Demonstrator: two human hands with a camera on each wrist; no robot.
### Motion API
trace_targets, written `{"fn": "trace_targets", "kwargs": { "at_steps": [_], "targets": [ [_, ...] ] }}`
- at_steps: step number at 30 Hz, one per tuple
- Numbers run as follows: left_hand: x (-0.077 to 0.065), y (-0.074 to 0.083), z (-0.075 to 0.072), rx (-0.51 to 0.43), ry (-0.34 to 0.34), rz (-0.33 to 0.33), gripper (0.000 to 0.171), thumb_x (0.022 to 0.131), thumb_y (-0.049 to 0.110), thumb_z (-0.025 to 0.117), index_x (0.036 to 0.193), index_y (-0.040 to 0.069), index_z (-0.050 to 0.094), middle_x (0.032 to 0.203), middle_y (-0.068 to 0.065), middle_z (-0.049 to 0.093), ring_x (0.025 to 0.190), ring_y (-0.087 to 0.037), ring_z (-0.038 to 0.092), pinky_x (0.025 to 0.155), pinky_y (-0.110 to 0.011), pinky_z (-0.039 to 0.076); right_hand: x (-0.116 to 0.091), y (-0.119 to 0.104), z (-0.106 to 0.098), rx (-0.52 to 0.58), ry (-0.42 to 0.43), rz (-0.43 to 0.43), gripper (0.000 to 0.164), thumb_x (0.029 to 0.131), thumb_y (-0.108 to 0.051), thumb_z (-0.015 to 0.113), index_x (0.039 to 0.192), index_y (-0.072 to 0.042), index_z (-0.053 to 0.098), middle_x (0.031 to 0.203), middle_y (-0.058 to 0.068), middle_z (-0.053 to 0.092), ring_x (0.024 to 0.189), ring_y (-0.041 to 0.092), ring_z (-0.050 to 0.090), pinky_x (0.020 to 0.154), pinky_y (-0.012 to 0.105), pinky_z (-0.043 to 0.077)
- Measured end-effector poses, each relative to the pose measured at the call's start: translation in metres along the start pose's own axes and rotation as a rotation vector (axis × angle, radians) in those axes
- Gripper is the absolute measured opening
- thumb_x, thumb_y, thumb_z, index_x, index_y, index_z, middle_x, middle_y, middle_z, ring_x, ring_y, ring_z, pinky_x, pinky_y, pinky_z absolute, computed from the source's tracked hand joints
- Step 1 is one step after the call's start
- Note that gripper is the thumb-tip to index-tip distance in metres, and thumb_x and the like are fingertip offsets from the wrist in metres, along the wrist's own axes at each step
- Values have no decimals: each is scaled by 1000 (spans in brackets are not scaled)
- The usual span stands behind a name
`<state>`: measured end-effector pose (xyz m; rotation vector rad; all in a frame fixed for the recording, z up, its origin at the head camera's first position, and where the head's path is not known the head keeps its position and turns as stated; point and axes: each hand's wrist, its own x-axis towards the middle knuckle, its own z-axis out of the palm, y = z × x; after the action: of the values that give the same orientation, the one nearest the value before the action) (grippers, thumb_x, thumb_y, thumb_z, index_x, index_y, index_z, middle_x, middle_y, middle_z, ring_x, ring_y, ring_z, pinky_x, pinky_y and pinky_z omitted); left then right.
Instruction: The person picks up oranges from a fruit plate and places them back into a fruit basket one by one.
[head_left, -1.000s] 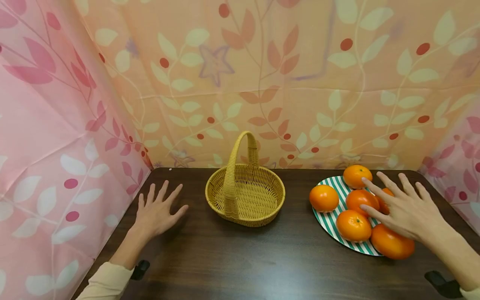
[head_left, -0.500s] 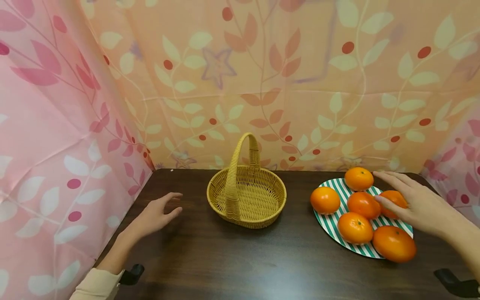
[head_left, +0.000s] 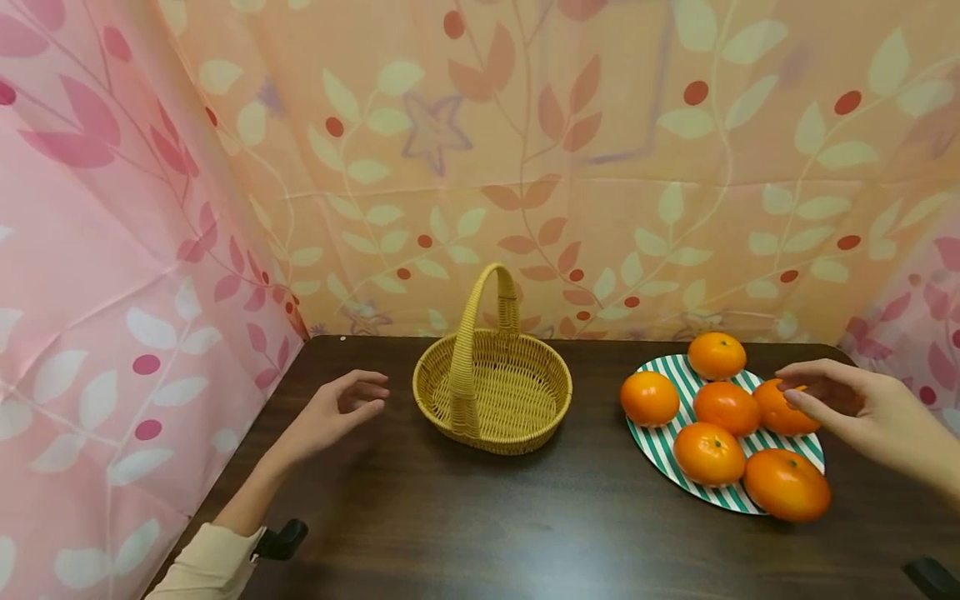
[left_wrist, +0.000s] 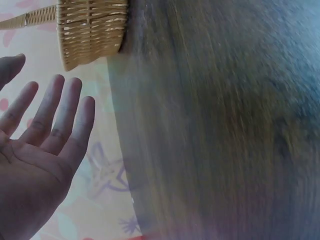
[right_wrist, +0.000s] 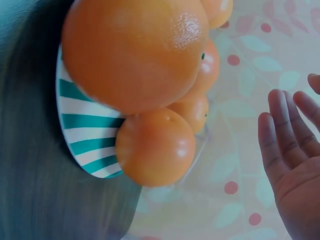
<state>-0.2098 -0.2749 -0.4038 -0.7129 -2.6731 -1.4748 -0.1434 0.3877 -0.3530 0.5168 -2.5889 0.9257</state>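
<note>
In the head view a yellow wicker basket with a tall arched handle stands at the middle of the table. Left of it my left hand hovers with loosely bent fingers, holding nothing; its palm shows in the left wrist view, apart from the basket. At the right, several oranges lie on a green-and-white striped plate. Beside the rightmost orange is my right hand, fingers relaxed and holding nothing. The right wrist view shows that hand apart from the nearer oranges.
The dark wooden table ends at the back against a flowered curtain. Pink flowered cloth hangs along the left side. A black strap mount sits on the left wrist.
Both hands had fingers spread at first, the right above the oranges. Now the fingers are drawn together and bent, and the right hand has moved rightward. Basket and oranges have stayed put.
</note>
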Motion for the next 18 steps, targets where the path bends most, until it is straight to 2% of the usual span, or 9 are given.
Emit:
{"fn": "trace_targets", "kwargs": {
  "at_steps": [6,10,18],
  "targets": [
    [6,0,6,25,-24,-33,43,97,21,73,137,14,58,121,-11,67,107,-31,66,88,-42,54,-13,6,2,106,50,1,33,86,19,69,112,-2,71,104,-14,70,80,1,68,67,10,49],
    [13,1,11,22,-43,-53,50,97,22,74,142,17,54,126,-17,63,108,-33,66,88,-47,55,-22,11,2,124,25,-14,33,86,19,70,112,-1,70,102,-12,71,79,2,69,67,10,50],
    [28,3,25,-8,-105,-42,57,98,22,73,147,7,49,133,-21,58,107,-36,66,85,-49,56,-40,26,7,155,26,-64,40,78,26,71,111,3,68,101,-10,72,80,1,68,69,10,50]
  ]
}}
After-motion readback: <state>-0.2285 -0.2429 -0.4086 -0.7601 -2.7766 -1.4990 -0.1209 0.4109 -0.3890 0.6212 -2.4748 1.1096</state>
